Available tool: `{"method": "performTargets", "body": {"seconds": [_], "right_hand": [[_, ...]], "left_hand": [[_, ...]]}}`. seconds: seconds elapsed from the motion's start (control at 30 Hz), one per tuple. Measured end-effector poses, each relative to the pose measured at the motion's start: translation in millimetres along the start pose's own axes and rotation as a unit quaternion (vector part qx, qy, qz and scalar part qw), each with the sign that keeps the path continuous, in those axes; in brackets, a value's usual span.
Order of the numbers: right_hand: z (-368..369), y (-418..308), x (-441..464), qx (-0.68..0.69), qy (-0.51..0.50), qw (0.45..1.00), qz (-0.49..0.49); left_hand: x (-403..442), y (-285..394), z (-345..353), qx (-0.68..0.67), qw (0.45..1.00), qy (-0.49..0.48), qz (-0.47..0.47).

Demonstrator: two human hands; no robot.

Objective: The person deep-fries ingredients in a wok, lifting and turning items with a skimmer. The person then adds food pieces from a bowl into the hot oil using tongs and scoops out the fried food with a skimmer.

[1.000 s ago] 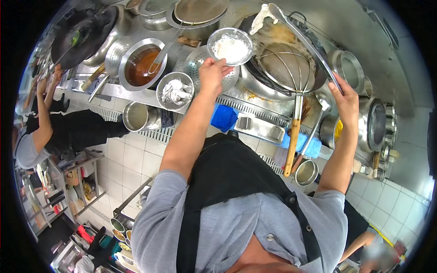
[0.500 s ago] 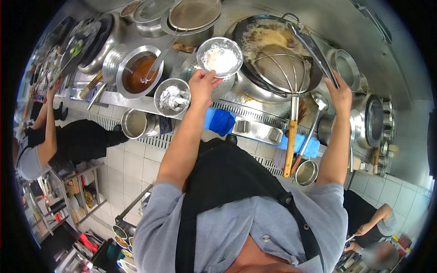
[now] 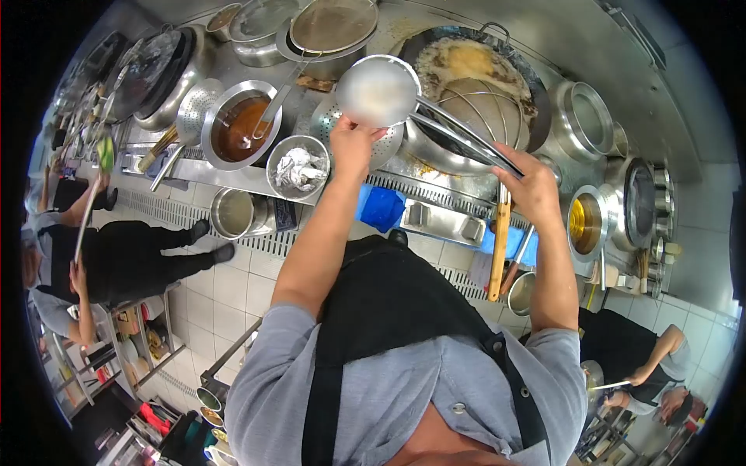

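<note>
My left hand (image 3: 356, 144) grips the lower edge of a small metal bowl (image 3: 415, 78) with white contents, blurred now. In my right hand (image 3: 528, 182) is a pair of metal tongs (image 3: 465, 138), held closed around by the fingers. Their far end reaches the bowl's right side; whether the tips hold anything is hidden by blur. Behind the tongs, a wok (image 3: 542, 113) contains frothing oil with a golden mass floating at the back. A wire skimmer (image 3: 500, 256) with a wooden handle lies across the wok's front.
Left of my hand stand a bowl (image 3: 299, 142) of crumpled whitish material and a sauce pot (image 3: 214, 147) with a ladle. A perforated strainer (image 3: 322, 124) sits beneath my bowl. On the right is a pot (image 3: 597, 203) with yellow liquid. Co-workers stand left (image 3: 116, 260) and right (image 3: 622, 346).
My right hand has brought the tongs left, from over the wok to the bowl. The left hand keeps its hold. The co-worker at left has shifted, and a long-handled tool shows there.
</note>
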State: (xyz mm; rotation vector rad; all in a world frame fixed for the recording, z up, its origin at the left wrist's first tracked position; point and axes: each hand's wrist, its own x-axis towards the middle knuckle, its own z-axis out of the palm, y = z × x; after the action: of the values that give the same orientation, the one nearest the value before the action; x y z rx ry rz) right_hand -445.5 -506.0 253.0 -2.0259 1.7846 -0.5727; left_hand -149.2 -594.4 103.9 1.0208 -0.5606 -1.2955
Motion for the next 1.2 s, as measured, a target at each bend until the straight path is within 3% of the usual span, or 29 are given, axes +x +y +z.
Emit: {"method": "performTargets", "body": {"seconds": [0.13,0.27,0.5,0.73,0.77,0.8,0.87,0.97,1.07,1.2], "right_hand": [[-7,46,4,0.158,0.05,0.986,0.014],[-32,63,28,0.025,0.071,0.991,0.111],[-17,140,70,-0.124,0.166,0.966,0.152],[-39,52,23,-0.018,0.109,0.985,0.132],[-30,59,28,-0.075,0.139,0.985,0.068],[-26,63,34,-0.058,0.108,0.984,0.127],[-10,93,53,-0.137,0.124,0.976,0.118],[-11,102,68,-0.116,0.123,0.971,0.167],[-17,127,76,-0.13,0.143,0.968,0.161],[-25,142,67,-0.051,0.18,0.972,0.145]], "left_hand": [[3,-5,-13,0.001,1.0,0.008,-0.028],[0,-4,-14,-0.017,0.999,0.017,-0.031],[-8,-1,-13,0.009,1.0,-0.001,-0.022],[-12,-4,-10,0.009,1.0,0.02,-0.014],[-9,-8,-7,0.015,1.0,0.02,-0.014],[-6,-13,-3,0.019,1.0,0.019,-0.012],[-7,-17,0,0.007,1.0,0.0,-0.014],[-15,-14,6,0.019,1.0,-0.018,-0.017],[-18,-15,5,0.006,1.0,-0.016,-0.013],[-17,-12,3,0.02,1.0,-0.008,-0.02]]}}
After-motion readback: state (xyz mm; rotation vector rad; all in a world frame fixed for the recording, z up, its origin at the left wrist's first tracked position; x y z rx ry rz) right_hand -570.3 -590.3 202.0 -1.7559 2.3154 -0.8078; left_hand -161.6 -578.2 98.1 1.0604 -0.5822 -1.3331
